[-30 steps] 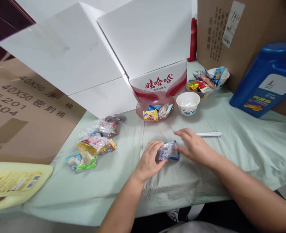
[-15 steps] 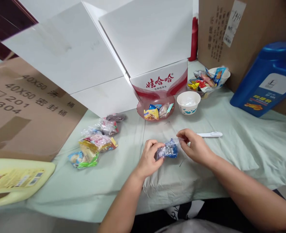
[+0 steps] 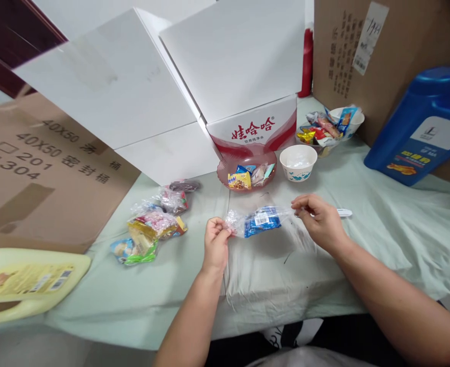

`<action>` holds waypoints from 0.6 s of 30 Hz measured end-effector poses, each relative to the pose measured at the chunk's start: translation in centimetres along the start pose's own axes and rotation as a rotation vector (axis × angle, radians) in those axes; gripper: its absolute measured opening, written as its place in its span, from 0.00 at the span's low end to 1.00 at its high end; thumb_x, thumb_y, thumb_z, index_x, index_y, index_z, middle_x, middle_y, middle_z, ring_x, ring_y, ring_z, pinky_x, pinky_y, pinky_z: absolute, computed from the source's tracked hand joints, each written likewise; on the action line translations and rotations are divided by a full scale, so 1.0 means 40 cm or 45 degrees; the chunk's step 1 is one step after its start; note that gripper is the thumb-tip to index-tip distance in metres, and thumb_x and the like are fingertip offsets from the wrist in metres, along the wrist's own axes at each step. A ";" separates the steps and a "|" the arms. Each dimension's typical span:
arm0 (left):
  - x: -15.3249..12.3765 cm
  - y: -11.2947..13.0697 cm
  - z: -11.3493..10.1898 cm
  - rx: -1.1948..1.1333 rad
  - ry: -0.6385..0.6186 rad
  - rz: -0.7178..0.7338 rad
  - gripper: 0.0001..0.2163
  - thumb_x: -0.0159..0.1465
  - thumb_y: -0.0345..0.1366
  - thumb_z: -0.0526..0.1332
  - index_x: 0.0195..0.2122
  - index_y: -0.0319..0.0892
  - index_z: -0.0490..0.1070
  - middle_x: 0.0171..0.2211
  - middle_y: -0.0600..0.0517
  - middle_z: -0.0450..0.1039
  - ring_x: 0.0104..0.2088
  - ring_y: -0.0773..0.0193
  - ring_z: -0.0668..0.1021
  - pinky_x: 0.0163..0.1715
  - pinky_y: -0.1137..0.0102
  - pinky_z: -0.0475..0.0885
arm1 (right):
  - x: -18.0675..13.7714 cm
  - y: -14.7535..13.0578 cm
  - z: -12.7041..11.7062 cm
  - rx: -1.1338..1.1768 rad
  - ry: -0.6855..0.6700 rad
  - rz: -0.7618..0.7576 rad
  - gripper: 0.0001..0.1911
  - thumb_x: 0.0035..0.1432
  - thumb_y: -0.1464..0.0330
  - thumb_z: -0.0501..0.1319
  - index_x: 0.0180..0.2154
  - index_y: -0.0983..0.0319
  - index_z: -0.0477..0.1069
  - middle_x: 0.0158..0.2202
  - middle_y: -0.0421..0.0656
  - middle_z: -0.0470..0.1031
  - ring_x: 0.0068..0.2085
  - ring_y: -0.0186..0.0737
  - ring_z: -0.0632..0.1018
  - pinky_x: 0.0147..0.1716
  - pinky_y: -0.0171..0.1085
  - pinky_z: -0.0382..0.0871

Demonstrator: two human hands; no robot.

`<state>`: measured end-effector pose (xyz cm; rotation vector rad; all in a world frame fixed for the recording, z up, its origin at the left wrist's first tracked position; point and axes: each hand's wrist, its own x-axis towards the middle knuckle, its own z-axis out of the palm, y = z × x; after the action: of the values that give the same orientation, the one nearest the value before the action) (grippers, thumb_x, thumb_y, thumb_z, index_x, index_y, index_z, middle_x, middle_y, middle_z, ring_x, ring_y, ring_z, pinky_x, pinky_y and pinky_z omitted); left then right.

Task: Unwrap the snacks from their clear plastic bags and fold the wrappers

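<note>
Snack (image 3: 261, 220) hangs stretched between left hand (image 3: 216, 243) and right hand (image 3: 320, 220), fingers pinching each wrapper end; not open yet; bowl (image 3: 247, 176) at twelve o'clock.

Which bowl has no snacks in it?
The white paper bowl with blue pattern, right of the pink bowl. It shows only something clear and pale inside, while the pink bowl and the far white bowl hold colourful snack packets.

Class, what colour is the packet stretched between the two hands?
Blue, inside clear crinkly wrap; the packet shows in the head view.
</note>
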<state>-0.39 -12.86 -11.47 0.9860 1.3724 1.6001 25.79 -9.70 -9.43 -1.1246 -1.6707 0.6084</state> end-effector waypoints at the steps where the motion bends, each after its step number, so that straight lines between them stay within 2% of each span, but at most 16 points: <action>1: 0.002 -0.004 -0.003 0.037 0.009 0.021 0.15 0.48 0.31 0.60 0.37 0.45 0.62 0.25 0.59 0.68 0.24 0.69 0.71 0.26 0.75 0.67 | 0.002 0.003 -0.003 -0.025 0.012 0.015 0.08 0.59 0.72 0.53 0.35 0.60 0.70 0.39 0.45 0.76 0.40 0.41 0.77 0.39 0.39 0.70; 3: 0.007 -0.018 -0.013 0.189 -0.024 0.073 0.20 0.48 0.30 0.58 0.44 0.45 0.63 0.26 0.59 0.68 0.24 0.69 0.71 0.25 0.75 0.66 | 0.005 0.009 -0.009 -0.164 -0.049 0.031 0.09 0.59 0.73 0.51 0.35 0.60 0.70 0.41 0.46 0.76 0.42 0.42 0.76 0.41 0.40 0.69; 5: 0.012 -0.035 -0.025 0.443 -0.105 0.114 0.23 0.49 0.29 0.57 0.49 0.45 0.64 0.27 0.58 0.67 0.25 0.69 0.71 0.27 0.74 0.66 | 0.007 0.013 -0.015 -0.408 -0.237 0.037 0.11 0.58 0.75 0.50 0.35 0.61 0.70 0.40 0.48 0.76 0.44 0.45 0.75 0.44 0.43 0.68; 8: 0.013 -0.045 -0.037 0.741 -0.090 0.276 0.25 0.50 0.27 0.56 0.51 0.44 0.64 0.35 0.52 0.69 0.34 0.65 0.75 0.33 0.71 0.70 | 0.005 0.018 -0.016 -0.699 -0.453 0.012 0.14 0.56 0.77 0.51 0.42 0.65 0.71 0.42 0.52 0.76 0.47 0.52 0.74 0.48 0.48 0.67; 11: 0.004 -0.030 -0.034 0.835 -0.040 0.602 0.27 0.53 0.27 0.55 0.56 0.44 0.61 0.52 0.44 0.67 0.52 0.57 0.72 0.45 0.66 0.71 | -0.003 0.017 -0.007 -0.682 -0.437 -0.137 0.22 0.58 0.75 0.52 0.55 0.67 0.64 0.53 0.55 0.71 0.54 0.53 0.70 0.52 0.49 0.65; 13: -0.004 -0.015 -0.025 0.942 -0.182 0.754 0.27 0.57 0.28 0.56 0.59 0.44 0.60 0.57 0.43 0.64 0.58 0.54 0.68 0.53 0.60 0.68 | -0.007 0.015 0.001 -0.650 -0.440 -0.211 0.24 0.60 0.71 0.53 0.58 0.65 0.61 0.57 0.54 0.69 0.57 0.53 0.69 0.54 0.50 0.64; 14: -0.006 -0.008 -0.019 1.016 -0.275 0.792 0.26 0.58 0.29 0.57 0.59 0.45 0.60 0.56 0.44 0.66 0.58 0.54 0.68 0.55 0.58 0.66 | -0.007 0.014 0.005 -0.660 -0.459 -0.213 0.24 0.61 0.69 0.54 0.59 0.65 0.61 0.57 0.54 0.69 0.57 0.53 0.69 0.54 0.51 0.64; 16: -0.008 0.001 -0.011 1.145 -0.390 0.833 0.18 0.61 0.32 0.58 0.53 0.45 0.68 0.48 0.47 0.73 0.53 0.54 0.72 0.55 0.56 0.66 | -0.005 0.012 0.008 -0.703 -0.517 -0.178 0.21 0.62 0.69 0.55 0.56 0.64 0.66 0.52 0.53 0.73 0.53 0.53 0.71 0.51 0.50 0.66; 18: -0.008 0.006 -0.009 1.166 -0.354 0.861 0.09 0.64 0.34 0.57 0.43 0.45 0.74 0.37 0.49 0.74 0.45 0.57 0.75 0.49 0.59 0.70 | 0.001 0.009 0.004 -0.725 -0.527 -0.131 0.15 0.62 0.72 0.54 0.49 0.64 0.72 0.44 0.51 0.76 0.47 0.50 0.74 0.48 0.46 0.68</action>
<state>-0.62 -13.30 -11.30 2.3134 1.6875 1.1314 25.77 -9.46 -9.77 -1.3576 -2.3384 0.3122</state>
